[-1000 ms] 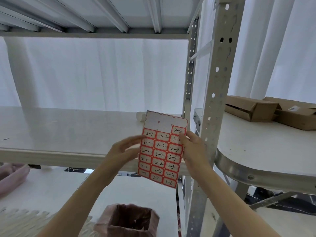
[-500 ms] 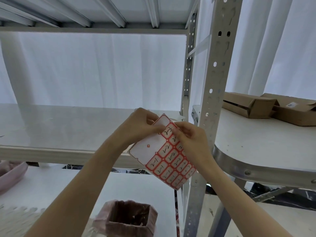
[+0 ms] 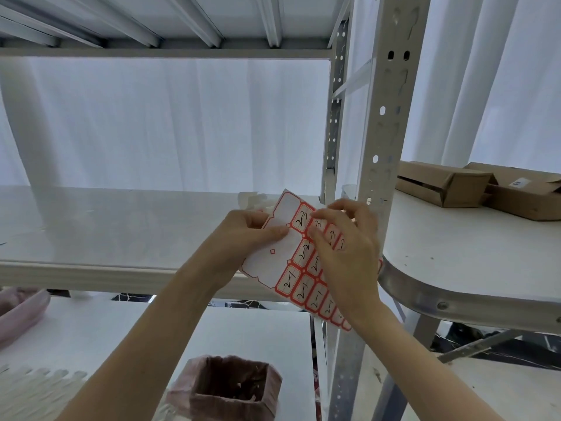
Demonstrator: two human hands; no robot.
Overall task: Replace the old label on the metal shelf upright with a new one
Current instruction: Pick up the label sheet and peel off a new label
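Observation:
A white sheet of red-bordered labels [image 3: 299, 256] with handwritten numbers is held tilted in front of the middle shelf. My left hand [image 3: 246, 235] pinches its blank upper-left part, thumb on the front. My right hand [image 3: 346, 247] lies over the sheet's right side, fingertips curled at a label near the top edge. The perforated metal shelf upright [image 3: 382, 141] stands just right of my hands. No label shows on the part of the upright that is in view.
A white shelf board [image 3: 106, 229] runs left of the upright, a rounded white table [image 3: 473, 256] lies to the right with cardboard boxes [image 3: 449, 185] on it. A pink-brown open container [image 3: 233, 387] stands on the lower shelf. White curtains hang behind.
The sheet has been turned from upright to tilted and raised slightly. My left hand moved up to its top-left part, and my right hand's fingers came onto the top labels.

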